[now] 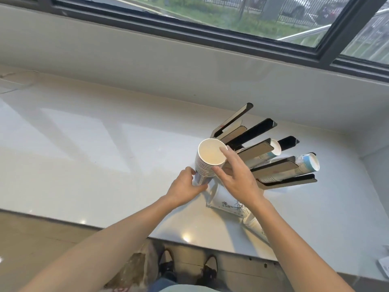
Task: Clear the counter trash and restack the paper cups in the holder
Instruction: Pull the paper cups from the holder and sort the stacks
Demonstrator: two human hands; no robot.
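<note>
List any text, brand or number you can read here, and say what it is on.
No text can be read.
Cups in the holder: blue print, too blurred to read.
Wrapper on the counter: a blue picture, no legible words.
Cup stack: plain inside, no readable print showing.

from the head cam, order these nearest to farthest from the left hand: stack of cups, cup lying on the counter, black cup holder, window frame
1. stack of cups: gripped at its base by the left hand.
2. cup lying on the counter: just right of that hand, under the right wrist.
3. black cup holder: farther right, behind the right hand.
4. window frame: far back, above the sill.
</note>
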